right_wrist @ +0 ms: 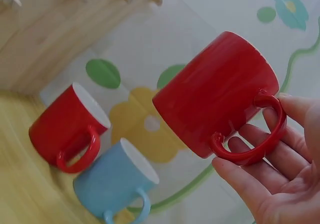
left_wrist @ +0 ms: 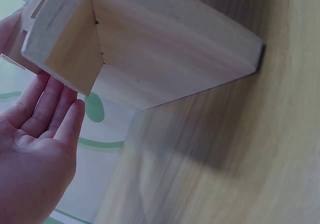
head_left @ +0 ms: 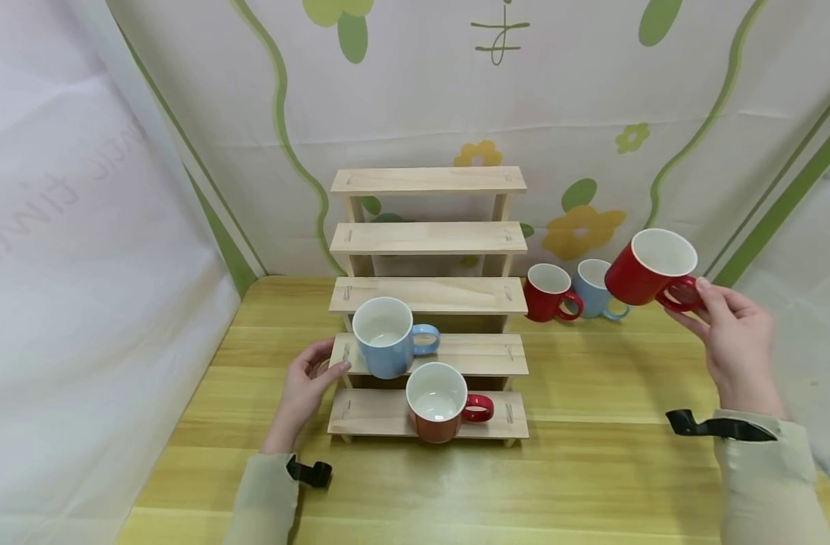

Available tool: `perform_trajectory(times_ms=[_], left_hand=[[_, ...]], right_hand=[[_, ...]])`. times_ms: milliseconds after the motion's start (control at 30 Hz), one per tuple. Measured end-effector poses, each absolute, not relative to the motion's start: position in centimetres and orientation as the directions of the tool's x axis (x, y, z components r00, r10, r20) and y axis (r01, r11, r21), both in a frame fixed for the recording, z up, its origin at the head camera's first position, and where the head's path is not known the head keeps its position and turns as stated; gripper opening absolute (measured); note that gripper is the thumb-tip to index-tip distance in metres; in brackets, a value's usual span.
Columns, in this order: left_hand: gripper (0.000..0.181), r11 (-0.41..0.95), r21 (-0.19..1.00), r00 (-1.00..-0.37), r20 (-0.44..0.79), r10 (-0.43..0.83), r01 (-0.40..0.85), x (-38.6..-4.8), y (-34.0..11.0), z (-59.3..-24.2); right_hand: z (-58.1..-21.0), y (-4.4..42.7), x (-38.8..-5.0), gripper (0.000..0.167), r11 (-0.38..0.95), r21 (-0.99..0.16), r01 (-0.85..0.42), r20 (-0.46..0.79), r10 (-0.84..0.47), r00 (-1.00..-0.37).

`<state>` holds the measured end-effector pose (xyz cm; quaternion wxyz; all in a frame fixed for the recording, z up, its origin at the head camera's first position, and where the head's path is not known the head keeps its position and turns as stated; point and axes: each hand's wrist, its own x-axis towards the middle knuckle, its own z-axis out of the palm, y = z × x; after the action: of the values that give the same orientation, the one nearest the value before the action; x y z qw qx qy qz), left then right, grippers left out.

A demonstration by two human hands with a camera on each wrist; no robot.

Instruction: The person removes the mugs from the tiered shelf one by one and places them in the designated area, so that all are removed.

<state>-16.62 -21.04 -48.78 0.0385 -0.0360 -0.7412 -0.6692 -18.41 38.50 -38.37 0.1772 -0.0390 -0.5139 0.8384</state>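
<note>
A red mug (head_left: pixel 649 266) is raised off the table at the right, its handle held between the thumb and fingers of my right hand (head_left: pixel 738 341). The right wrist view shows the same red mug (right_wrist: pixel 217 94) tilted, with fingers around its handle. My left hand (head_left: pixel 310 390) grips the left end of the second-lowest step of a wooden tiered shelf (head_left: pixel 428 295), thumb on top. On that step stands a light blue mug (head_left: pixel 386 344), handle to the right. Another red mug (head_left: pixel 436 409) stands on the lowest step, handle also to the right.
Right of the shelf, a third red mug (head_left: pixel 544 299) and a second light blue mug (head_left: pixel 594 291) stand on the wooden table (head_left: pixel 592 469) near the back. A patterned white cloth (head_left: pixel 415 98) rises behind the shelf, with more cloth at both sides.
</note>
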Motion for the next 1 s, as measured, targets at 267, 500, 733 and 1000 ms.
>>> perform_trajectory(times_ms=[267, 500, 733, 1000], left_hand=[[0.053, 0.103, 0.990, -0.995, 0.102, -0.001, 0.102, -16.6, -21.1, -48.8], [0.052, 0.103, 0.989, -0.994, 0.106, -0.008, 0.105, -16.6, -21.2, -48.9], [0.051, 0.088, 0.991, -0.994, 0.106, -0.012, 0.104, -16.6, -21.2, -49.0], [0.050, 0.097, 0.990, -0.994, 0.106, -0.015, 0.105, -16.6, -21.2, -49.0]], right_hand=[[-40.4, 40.0, -18.7, 0.027, -0.409, -0.889, -0.207, 0.064, 0.335, -0.940], [-41.7, 41.1, -19.1, 0.023, -0.468, -0.861, -0.197, 0.043, 0.319, -0.947], [-41.9, 42.7, -20.2, 0.026, -0.469, -0.865, -0.180, 0.002, 0.355, -0.935], [-41.8, 44.2, -21.7, 0.028, -0.491, -0.859, -0.147, -0.038, 0.347, -0.937]])
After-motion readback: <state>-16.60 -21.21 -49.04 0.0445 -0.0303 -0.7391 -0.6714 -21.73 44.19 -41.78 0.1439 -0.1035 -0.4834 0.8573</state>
